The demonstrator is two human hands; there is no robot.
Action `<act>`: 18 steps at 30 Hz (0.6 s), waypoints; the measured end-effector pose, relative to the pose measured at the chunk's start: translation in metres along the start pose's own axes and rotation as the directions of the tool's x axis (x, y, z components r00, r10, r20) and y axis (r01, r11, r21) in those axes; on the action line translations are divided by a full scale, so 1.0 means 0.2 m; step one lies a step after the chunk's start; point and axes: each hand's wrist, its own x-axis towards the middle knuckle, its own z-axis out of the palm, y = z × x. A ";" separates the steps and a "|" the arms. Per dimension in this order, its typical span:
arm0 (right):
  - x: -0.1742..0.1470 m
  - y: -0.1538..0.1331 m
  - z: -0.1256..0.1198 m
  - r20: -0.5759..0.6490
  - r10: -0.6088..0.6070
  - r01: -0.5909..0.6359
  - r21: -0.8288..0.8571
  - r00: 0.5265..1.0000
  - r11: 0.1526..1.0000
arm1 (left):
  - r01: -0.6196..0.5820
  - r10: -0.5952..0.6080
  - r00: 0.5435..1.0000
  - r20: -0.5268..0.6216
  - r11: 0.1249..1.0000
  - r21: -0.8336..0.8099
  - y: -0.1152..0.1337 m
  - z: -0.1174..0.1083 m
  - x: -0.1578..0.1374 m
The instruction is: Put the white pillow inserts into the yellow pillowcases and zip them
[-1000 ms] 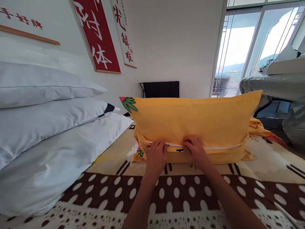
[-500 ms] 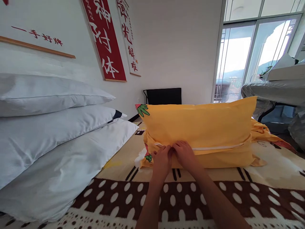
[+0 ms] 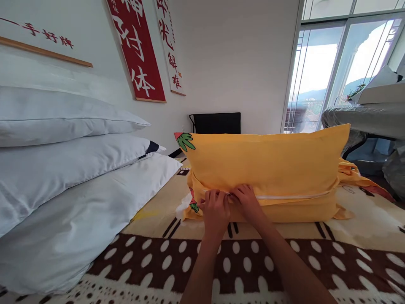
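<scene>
A yellow pillowcase (image 3: pixel 268 160), filled out like a pillow, stands on its long side in front of me. Green leaves and red print show at its left corners. A white zipper (image 3: pixel 291 197) runs along its lower front. My left hand (image 3: pixel 216 209) has its fingers curled over the fabric at the zipper's left part. Just beside it, my right hand (image 3: pixel 246 202) pinches the zipper edge. The zipper's pull, if it is there, is hidden by my fingers.
Three stacked white pillows (image 3: pixel 76 177) lie to the left. The patterned blanket (image 3: pixel 152 253) spreads beneath everything. More yellow fabric (image 3: pixel 351 173) lies behind at right. A black chair back (image 3: pixel 217 123) and a plastic-wrapped piece of furniture (image 3: pixel 363 118) stand beyond.
My left hand has shifted slightly left, away from the right hand, so a little zipper shows between them. The right hand stays at nearly the same spot. The view has tilted slightly.
</scene>
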 end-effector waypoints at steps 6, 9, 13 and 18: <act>0.00 -0.01 -0.01 0.038 0.020 -0.021 0.033 0.999 0.999 | 0.052 -0.051 0.997 -0.060 0.999 0.012 -0.08 0.02 0.01; 0.00 -0.01 0.00 0.057 0.018 -0.019 0.005 0.998 1.000 | 0.053 -0.052 0.998 -0.035 0.998 0.038 -0.09 0.02 0.01; 0.00 -0.01 -0.01 0.098 0.004 0.000 -0.034 0.995 0.999 | 0.076 -0.074 0.997 -0.034 0.995 0.071 -0.12 0.03 0.02; 0.00 -0.01 -0.02 0.150 -0.038 0.048 -0.063 0.988 0.997 | 0.097 -0.089 0.993 -0.083 0.990 0.101 -0.16 0.02 0.02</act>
